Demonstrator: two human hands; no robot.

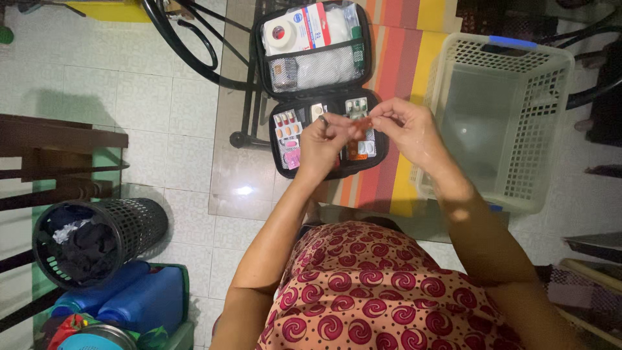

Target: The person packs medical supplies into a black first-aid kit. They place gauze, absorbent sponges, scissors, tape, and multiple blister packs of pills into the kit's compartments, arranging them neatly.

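Observation:
An open black zip case (319,91) lies on a glass table top, with rolled bandage and gauze packs in its upper half and several pill blister strips in its lower half. My left hand (321,144) and my right hand (405,126) meet just above the lower half. Together they pinch a small orange blister strip (363,123) between the fingertips. The left hand also seems to hold a thin small item at its thumb; I cannot tell what it is.
A white perforated plastic basket (502,116) stands to the right on a striped mat (405,39). A black mesh bin (97,240) with dark cloth sits at lower left beside blue jugs (139,301). Dark wooden furniture (58,159) is at left, black metal chair legs (201,52) above.

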